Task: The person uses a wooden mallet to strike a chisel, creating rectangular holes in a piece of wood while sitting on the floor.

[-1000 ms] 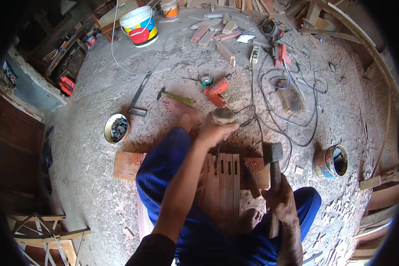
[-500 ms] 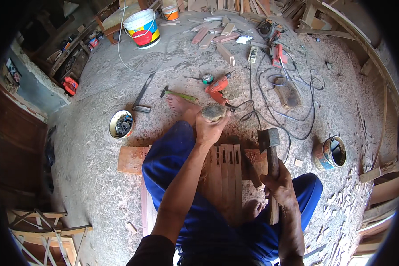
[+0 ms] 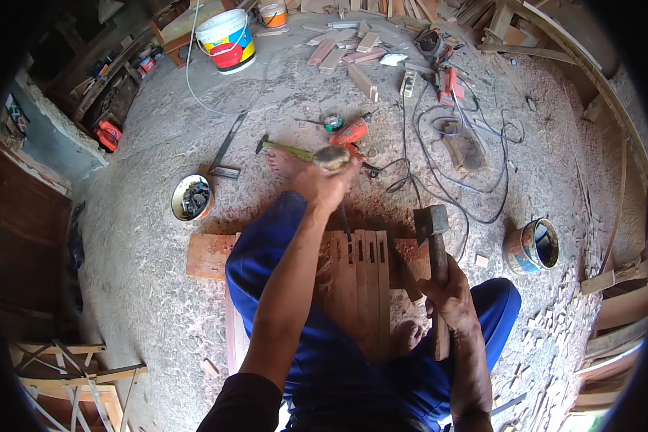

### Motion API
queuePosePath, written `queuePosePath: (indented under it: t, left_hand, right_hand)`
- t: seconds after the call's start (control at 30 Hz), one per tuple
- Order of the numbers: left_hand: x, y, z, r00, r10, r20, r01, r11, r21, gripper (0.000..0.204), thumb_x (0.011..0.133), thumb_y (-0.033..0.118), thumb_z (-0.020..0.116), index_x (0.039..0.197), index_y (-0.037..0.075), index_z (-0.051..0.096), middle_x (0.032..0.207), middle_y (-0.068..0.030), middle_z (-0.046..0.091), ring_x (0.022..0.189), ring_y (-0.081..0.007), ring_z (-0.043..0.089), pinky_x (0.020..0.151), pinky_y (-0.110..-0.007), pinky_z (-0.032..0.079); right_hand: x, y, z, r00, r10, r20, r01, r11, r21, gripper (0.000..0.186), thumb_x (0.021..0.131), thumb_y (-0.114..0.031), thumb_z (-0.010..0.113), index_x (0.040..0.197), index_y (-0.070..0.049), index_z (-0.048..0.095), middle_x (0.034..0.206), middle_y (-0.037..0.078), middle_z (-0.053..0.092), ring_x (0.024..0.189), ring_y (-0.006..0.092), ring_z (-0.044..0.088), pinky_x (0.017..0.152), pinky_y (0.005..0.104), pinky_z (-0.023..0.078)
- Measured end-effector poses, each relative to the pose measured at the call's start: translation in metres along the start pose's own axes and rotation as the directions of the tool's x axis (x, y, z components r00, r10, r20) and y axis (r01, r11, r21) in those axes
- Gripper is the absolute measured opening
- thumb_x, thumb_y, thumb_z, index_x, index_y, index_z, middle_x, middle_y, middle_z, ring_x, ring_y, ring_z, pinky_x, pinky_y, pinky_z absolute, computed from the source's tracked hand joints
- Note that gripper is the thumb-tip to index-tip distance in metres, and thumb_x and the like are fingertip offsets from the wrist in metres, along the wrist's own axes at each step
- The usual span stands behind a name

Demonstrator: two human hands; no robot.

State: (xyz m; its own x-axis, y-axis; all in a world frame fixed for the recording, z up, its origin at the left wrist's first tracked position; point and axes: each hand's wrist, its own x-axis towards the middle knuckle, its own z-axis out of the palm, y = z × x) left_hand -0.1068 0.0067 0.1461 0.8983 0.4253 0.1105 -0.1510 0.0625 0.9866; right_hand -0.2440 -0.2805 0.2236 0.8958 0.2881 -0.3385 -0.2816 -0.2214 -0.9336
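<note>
My left hand (image 3: 325,183) is wrapped round a chisel (image 3: 332,158) with a worn, round-ended handle. Its dark blade slants down toward slots in several wooden strips (image 3: 363,288), which lie side by side between my legs. Whether the tip sits inside a slot I cannot tell. In my right hand (image 3: 450,295) is a hammer (image 3: 430,222) with a heavy dark head and a thick wooden handle. The head is raised at the right of the strips, apart from the chisel.
Beyond my left hand lie a green-handled hammer (image 3: 288,150) and an orange power drill (image 3: 351,132). A bucket of dark pieces (image 3: 193,198) stands left, another bucket (image 3: 533,246) right. Cables (image 3: 439,189) loop over the floor; wood offcuts (image 3: 349,47) lie at the back.
My left hand has shifted left and slightly nearer the drill's left side, tilting the chisel. More of its blade shows. My right hand keeps the hammer in nearly the same place.
</note>
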Motion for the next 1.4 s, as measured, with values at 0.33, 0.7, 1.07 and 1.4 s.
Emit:
queuePosePath:
  t: [0.33,0.7,1.07,1.4]
  left_hand:
    - [0.015,-0.011,0.022,0.992,0.023,0.120,-0.026,0.999,0.031,0.015,0.087,0.009,0.076,0.095,0.002,0.065,0.064,-0.0010,0.060,0.045,-0.0089,0.050,0.038,-0.026,0.039]
    - [0.006,0.018,0.021,0.988,0.018,0.151,-0.008,0.998,-0.066,0.011,0.087,0.001,0.072,0.085,0.002,0.061,0.064,-0.0020,0.058,0.046,-0.0096,0.049,0.040,-0.027,0.038]
    - [0.002,0.001,0.017,0.994,0.033,0.102,-0.023,0.995,-0.094,0.009,0.087,0.007,0.074,0.090,-0.001,0.071,0.059,0.0018,0.057,0.043,-0.0050,0.045,0.037,-0.026,0.033]
    - [0.005,-0.011,0.024,0.986,0.141,0.092,-0.143,0.990,0.016,0.014,0.082,0.004,0.075,0.093,-0.003,0.069,0.084,-0.0046,0.072,0.075,-0.0120,0.064,0.071,-0.030,0.052]
  right_hand:
    - [-0.001,-0.001,-0.001,0.999,0.008,-0.034,-0.007,1.000,0.017,0.056,0.086,-0.014,0.071,0.133,0.003,0.046,0.068,0.001,0.058,0.050,0.0092,0.052,0.046,0.0269,0.046]
    - [0.002,0.004,-0.002,1.000,0.017,-0.016,-0.017,0.999,0.040,0.058,0.088,-0.011,0.069,0.138,0.003,0.044,0.071,0.001,0.059,0.052,0.0092,0.052,0.047,0.0269,0.045]
    - [0.003,0.005,-0.003,1.000,0.021,0.017,-0.022,0.999,0.042,0.061,0.088,-0.011,0.070,0.140,0.002,0.042,0.076,0.002,0.061,0.054,0.0088,0.052,0.048,0.0251,0.045]
    - [0.003,0.002,0.003,1.000,0.021,0.010,-0.021,0.999,0.044,0.060,0.088,-0.008,0.069,0.141,0.000,0.042,0.079,0.003,0.060,0.053,0.0089,0.053,0.046,0.0253,0.045]
